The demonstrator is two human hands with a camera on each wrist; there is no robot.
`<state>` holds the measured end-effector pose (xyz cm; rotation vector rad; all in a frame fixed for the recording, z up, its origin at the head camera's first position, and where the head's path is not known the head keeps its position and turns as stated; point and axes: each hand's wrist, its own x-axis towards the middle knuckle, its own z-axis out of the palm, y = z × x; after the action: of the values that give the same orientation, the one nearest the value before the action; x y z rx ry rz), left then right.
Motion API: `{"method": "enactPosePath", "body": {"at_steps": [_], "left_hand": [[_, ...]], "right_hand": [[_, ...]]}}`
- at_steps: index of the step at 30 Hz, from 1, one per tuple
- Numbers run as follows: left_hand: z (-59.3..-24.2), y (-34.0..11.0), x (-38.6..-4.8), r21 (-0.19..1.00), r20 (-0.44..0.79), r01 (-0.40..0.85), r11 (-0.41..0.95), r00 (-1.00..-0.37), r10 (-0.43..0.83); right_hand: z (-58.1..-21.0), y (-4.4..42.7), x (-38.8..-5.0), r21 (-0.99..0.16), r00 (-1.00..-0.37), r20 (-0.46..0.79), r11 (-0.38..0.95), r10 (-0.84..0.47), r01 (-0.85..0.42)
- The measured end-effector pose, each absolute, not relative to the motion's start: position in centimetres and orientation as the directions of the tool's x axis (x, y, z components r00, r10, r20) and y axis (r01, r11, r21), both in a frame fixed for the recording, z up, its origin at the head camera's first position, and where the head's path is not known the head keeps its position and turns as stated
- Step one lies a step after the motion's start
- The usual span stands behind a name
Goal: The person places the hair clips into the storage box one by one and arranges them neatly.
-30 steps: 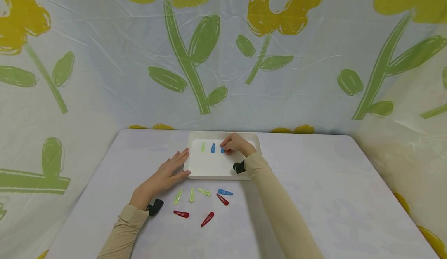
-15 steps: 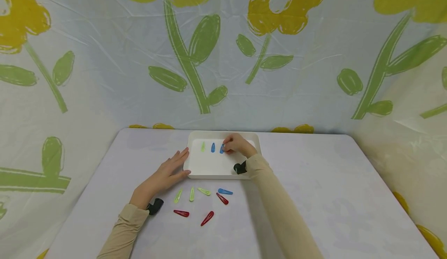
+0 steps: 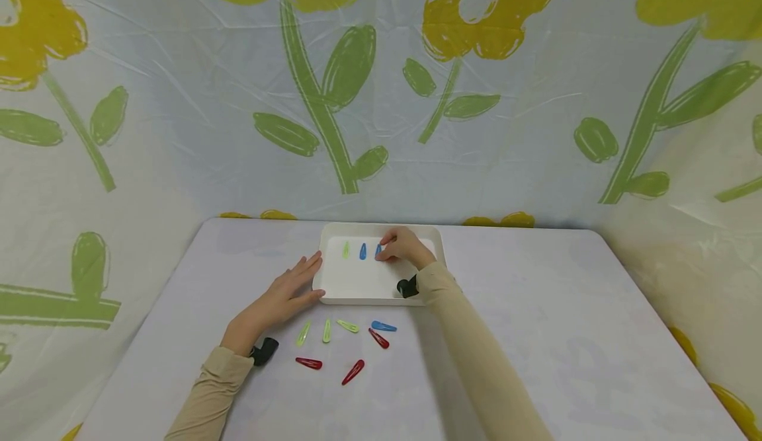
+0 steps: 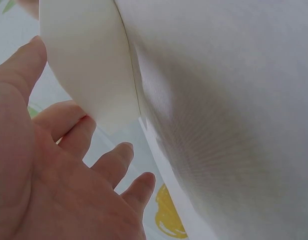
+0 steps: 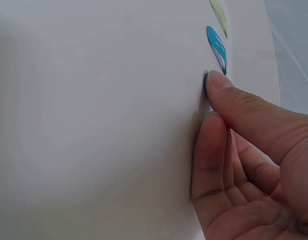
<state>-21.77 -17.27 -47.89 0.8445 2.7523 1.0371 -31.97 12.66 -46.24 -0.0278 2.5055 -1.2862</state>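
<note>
Head view: a white cloth (image 3: pixel 238 64) printed with yellow flowers and green stems hangs behind and beside a pale desk (image 3: pixel 536 315). Toward the far edge of the desk lies a shallow white tray (image 3: pixel 351 283). Two beige sleeves reach in from the near side, the right one (image 3: pixel 476 355) longer in view than the left one (image 3: pixel 212 388). Left of the tray, the left hand (image 3: pixel 286 293) is spread wide, thumb and some fingertips touching the tray's edge. Over the tray, the right hand (image 3: pixel 406 246) is narrowed, thumb and finger pinching a blue clip (image 3: pixel 378 250) at the row's right end. To its left in that row lie another blue clip (image 3: pixel 363 251) and a light green clip (image 3: pixel 346 250), all roughly upright and apart. On the desk in front of the tray are three more green clips (image 3: pixel 327 330), three red clips (image 3: pixel 353 372) and a single blue one (image 3: pixel 383 326), which lies just beside the nearest red clip, all pointing different ways.
</note>
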Motion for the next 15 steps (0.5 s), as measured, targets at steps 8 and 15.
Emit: {"method": "enactPosePath", "body": {"at_steps": [8,15], "left_hand": [[-47.89,-17.25,-21.83,0.631,0.111,0.471,0.616,-0.841,0.530],[-47.98,-17.26,-21.85,0.623,0.122,0.480,0.618,-0.840,0.530]], "right_hand": [[-46.19,12.81,-31.82,-0.812,-0.943,-0.279,0.569,-0.180,0.131],[-46.41,12.81,-31.96,-0.823,-0.944,-0.261,0.558,-0.200,0.109]]}}
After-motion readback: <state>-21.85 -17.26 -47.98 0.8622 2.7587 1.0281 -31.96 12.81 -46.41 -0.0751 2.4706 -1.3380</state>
